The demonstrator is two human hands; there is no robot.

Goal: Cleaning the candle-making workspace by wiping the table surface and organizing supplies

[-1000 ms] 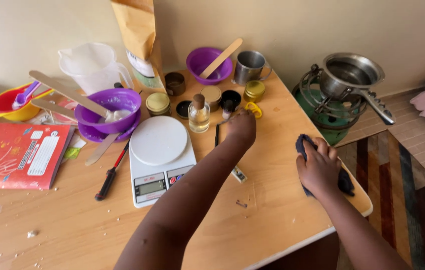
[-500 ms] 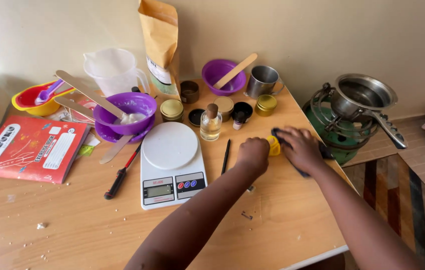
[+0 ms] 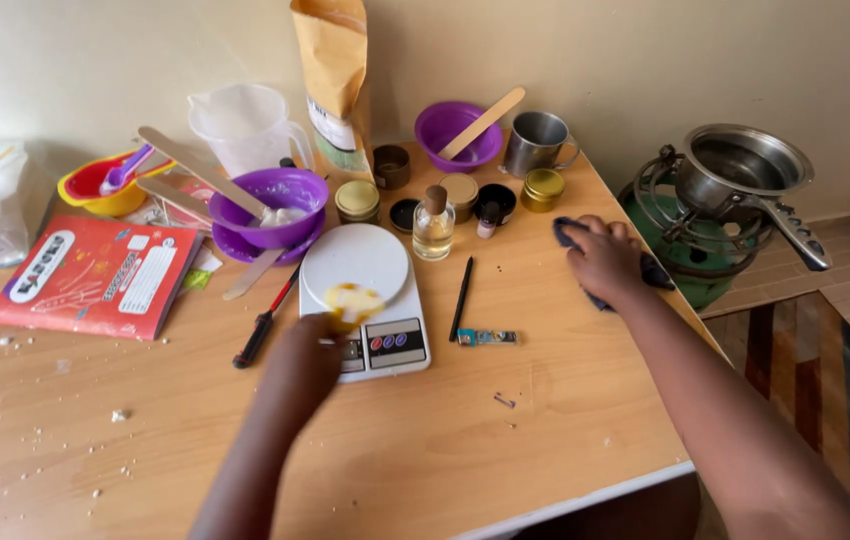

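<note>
At frame centre, the left hand [image 3: 307, 352] pinches a small yellow lid [image 3: 352, 301] over the white kitchen scale [image 3: 360, 262]. The right hand [image 3: 605, 262] presses flat on a dark cloth [image 3: 657, 272], mostly hidden. Upper left, a purple bowl [image 3: 270, 205] holds white wax.

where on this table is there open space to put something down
Bare wood runs along the table's near edge, in front of the kitchen scale, and between the black pen and the right hand. The back row around the purple bowl is crowded.

A red book [image 3: 95, 275] lies on the wooden table [image 3: 425, 440]; a purple bowl [image 3: 267, 205] holds a stick; a metal pot [image 3: 740, 165] sits on the green stove [image 3: 690, 270].
</note>
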